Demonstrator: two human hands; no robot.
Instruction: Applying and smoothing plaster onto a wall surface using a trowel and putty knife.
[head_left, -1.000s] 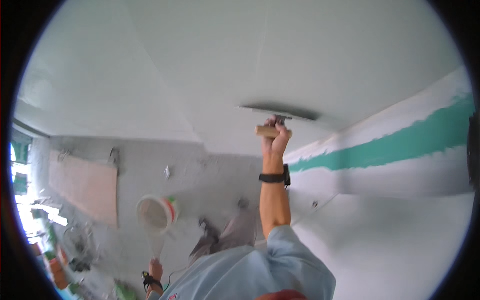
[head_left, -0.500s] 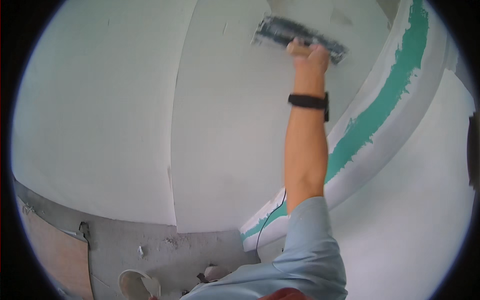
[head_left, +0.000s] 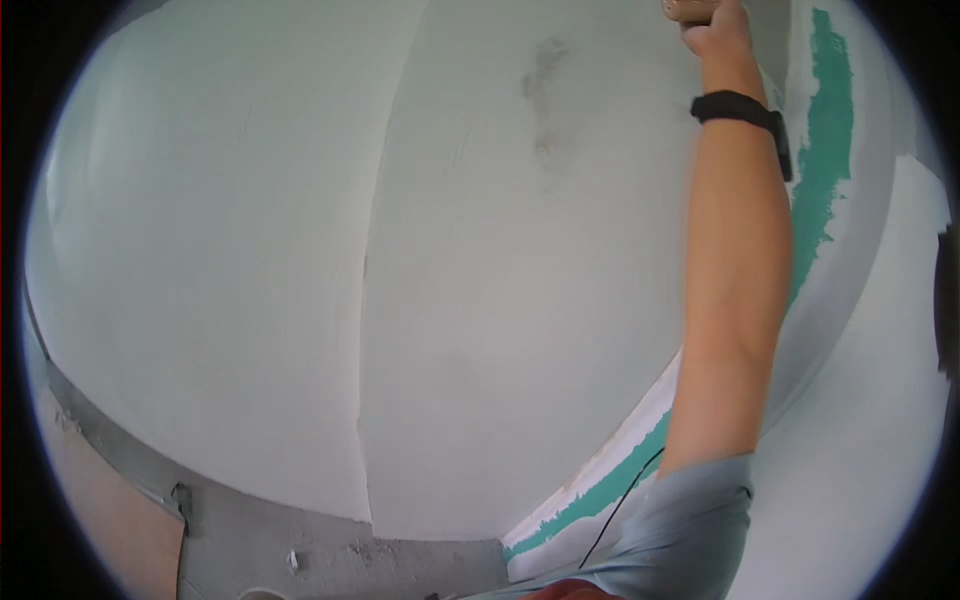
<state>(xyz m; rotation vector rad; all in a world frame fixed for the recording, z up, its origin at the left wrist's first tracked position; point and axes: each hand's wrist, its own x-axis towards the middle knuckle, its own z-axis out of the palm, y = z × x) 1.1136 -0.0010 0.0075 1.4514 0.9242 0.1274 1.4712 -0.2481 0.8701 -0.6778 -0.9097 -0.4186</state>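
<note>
My right arm reaches up to the top edge of the view. There my right hand (head_left: 724,36) is closed round the wooden handle of a plastering trowel (head_left: 688,11); its blade lies outside the picture. Behind the arm rises a pale, smooth wall (head_left: 520,300) with a grey, damp-looking smear (head_left: 545,95) on its upper part. Just right of my hand runs a green strip (head_left: 828,120) with ragged white edges. A black band (head_left: 735,106) is round my right wrist. My left hand is not in view.
A vertical seam divides the wall. Below it lies a dusty grey floor (head_left: 330,560) with small debris. A brownish board (head_left: 110,510) lies at lower left. Just the rim of a pale bucket (head_left: 262,594) shows at the bottom edge. A thin black cable (head_left: 622,502) hangs near my sleeve.
My right hand has moved up and to the right with the trowel, whose blade has left the picture. The view has shifted upward, and most of the bucket has dropped out of sight.
</note>
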